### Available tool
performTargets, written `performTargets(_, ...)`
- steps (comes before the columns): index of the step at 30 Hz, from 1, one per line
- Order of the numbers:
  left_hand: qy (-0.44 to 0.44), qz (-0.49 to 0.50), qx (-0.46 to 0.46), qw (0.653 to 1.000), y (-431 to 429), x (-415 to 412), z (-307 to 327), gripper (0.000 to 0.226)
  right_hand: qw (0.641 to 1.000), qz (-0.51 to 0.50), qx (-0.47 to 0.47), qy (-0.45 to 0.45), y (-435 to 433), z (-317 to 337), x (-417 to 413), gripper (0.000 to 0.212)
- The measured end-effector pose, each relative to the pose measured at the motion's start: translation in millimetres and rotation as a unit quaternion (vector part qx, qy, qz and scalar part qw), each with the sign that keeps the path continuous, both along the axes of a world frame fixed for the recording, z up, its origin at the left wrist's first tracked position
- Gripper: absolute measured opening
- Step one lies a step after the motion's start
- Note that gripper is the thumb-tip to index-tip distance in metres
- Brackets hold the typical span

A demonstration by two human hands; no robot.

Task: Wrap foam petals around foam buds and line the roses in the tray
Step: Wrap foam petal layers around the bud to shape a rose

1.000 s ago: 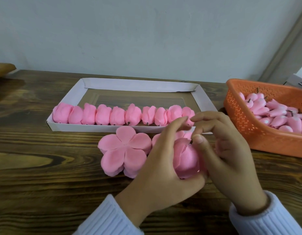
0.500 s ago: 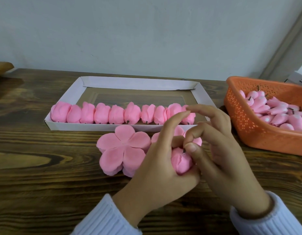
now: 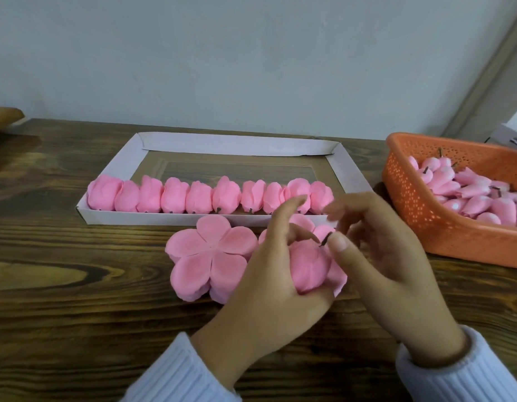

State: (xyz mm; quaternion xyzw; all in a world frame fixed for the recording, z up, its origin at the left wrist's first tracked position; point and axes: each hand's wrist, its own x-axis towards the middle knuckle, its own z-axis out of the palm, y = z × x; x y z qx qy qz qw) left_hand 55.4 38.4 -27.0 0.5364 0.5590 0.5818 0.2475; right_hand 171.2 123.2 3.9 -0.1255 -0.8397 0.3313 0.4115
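As the left hand (image 3: 268, 282) grips the rose (image 3: 308, 265), petals (image 3: 210, 256) lie beside.

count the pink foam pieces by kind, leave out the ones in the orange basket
roses lined in the tray: 10
flat petal stacks: 2, one partly hidden by the left hand
rose being wrapped in the left hand: 1
total: 13

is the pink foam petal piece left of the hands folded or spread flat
Spread flat: the pink five-lobed foam petal piece lies open on the dark wooden table, all five lobes showing.
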Motion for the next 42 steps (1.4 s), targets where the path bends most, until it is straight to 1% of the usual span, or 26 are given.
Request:
performTargets(2,0.040,0.015,0.009,0.999,-1,-2,0,0.095,0.998,0.032,0.012,-0.046,1,0,1,0.021)
performTargets(5,0.091,0.012,0.006,0.996,-1,-5,-2,0.110,0.991,0.056,0.030,-0.117,3,-3,1,0.025)
performTargets(7,0.123,0.016,0.006,0.992,-1,-5,-2,0.114,0.989,0.069,0.004,-0.134,6,-4,2,0.024)
performTargets(8,0.124,0.018,0.006,0.992,-1,-5,-1,0.113,0.988,0.075,-0.022,-0.134,6,-5,3,0.022)
performTargets(11,0.074,0.017,0.018,0.997,-2,-7,4,0.101,0.984,0.087,-0.133,-0.086,8,-4,4,0.017)
performTargets(13,-0.001,0.001,0.031,1.000,-3,-9,6,0.089,0.974,0.092,-0.206,-0.023,10,-3,5,0.017)
performTargets(14,-0.043,-0.010,0.032,0.999,-3,-10,7,0.085,0.960,0.111,-0.257,0.014,11,-3,5,0.020)
performTargets(15,-0.073,-0.025,0.030,0.997,-3,-12,7,0.085,0.932,0.151,-0.326,0.049,10,-3,4,0.024)
performTargets(17,-0.106,-0.061,0.033,0.992,-3,-13,9,0.083,0.843,0.246,-0.468,0.098,5,-4,1,0.032)
performTargets(18,-0.119,-0.072,0.035,0.990,-3,-12,11,0.082,0.806,0.283,-0.508,0.110,1,-6,-1,0.035)
performTargets(19,-0.128,-0.075,0.035,0.988,-3,-12,11,0.082,0.787,0.305,-0.524,0.118,-4,-8,-5,0.035)
performTargets(20,-0.134,-0.075,0.036,0.987,-2,-11,11,0.082,0.785,0.308,-0.524,0.122,-8,-11,-7,0.033)
performTargets(23,-0.163,-0.072,0.024,0.984,-3,-9,9,0.075,0.823,0.260,-0.494,0.105,-16,-15,-15,0.032)
performTargets(24,-0.168,-0.070,0.022,0.983,-3,-9,8,0.072,0.826,0.256,-0.493,0.100,-18,-15,-16,0.033)
performTargets(25,-0.168,-0.065,0.025,0.983,-2,-9,7,0.067,0.822,0.260,-0.497,0.096,-19,-15,-17,0.032)
performTargets(27,-0.171,-0.050,0.041,0.983,-1,-8,5,0.054,0.805,0.274,-0.518,0.093,-21,-14,-18,0.024)
performTargets(29,-0.171,-0.038,0.056,0.983,-1,-8,5,0.045,0.785,0.282,-0.544,0.094,-22,-15,-18,0.027)
performTargets(30,-0.169,-0.034,0.057,0.983,0,-8,5,0.043,0.781,0.284,-0.548,0.098,-23,-15,-18,0.029)
performTargets(31,-0.169,-0.032,0.057,0.983,0,-8,5,0.041,0.784,0.283,-0.542,0.106,-24,-16,-19,0.029)
performTargets(32,-0.176,-0.030,0.054,0.982,0,-8,5,0.040,0.795,0.278,-0.527,0.116,-24,-17,-20,0.026)
performTargets(34,-0.201,-0.029,0.046,0.978,-1,-7,7,0.038,0.837,0.248,-0.470,0.133,-25,-20,-22,0.022)
performTargets(36,-0.218,-0.033,0.037,0.975,-1,-6,8,0.039,0.876,0.213,-0.410,0.138,-24,-23,-23,0.025)
performTargets(37,-0.221,-0.038,0.033,0.974,-1,-6,9,0.040,0.889,0.203,-0.387,0.138,-24,-25,-23,0.029)
performTargets(39,-0.225,-0.048,0.034,0.973,-2,-6,10,0.041,0.903,0.192,-0.358,0.138,-24,-27,-22,0.037)
performTargets(40,-0.224,-0.051,0.037,0.972,-2,-6,10,0.039,0.907,0.187,-0.351,0.138,-24,-28,-22,0.037)
performTargets(42,-0.217,-0.044,0.043,0.974,-3,-5,11,0.034,0.911,0.176,-0.347,0.139,-25,-29,-22,0.031)
